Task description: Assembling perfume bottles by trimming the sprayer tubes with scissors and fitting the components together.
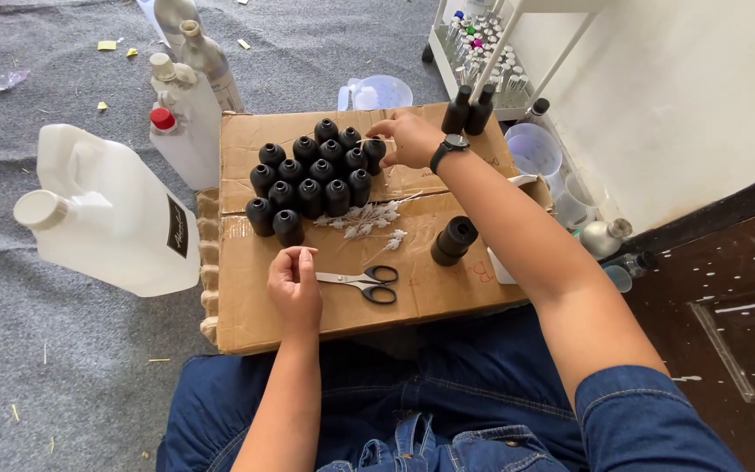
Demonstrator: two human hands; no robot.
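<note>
Head view: I note right hand [410, 138] reaching over cluster of small black bottles [312, 179] on flattened cardboard box [430, 288], fingertips pinched at rearmost bottle [375, 149]. Left hand [294, 284] near front edge, thumb and forefinger pressed together on something too small to identify. Scissors [369, 281] just beside it.

Handling judgement: bottles light, rigid, smooth (likely slippery); grip at neck. White dried sprigs [369, 218] fragile; hold by stem.
</note>
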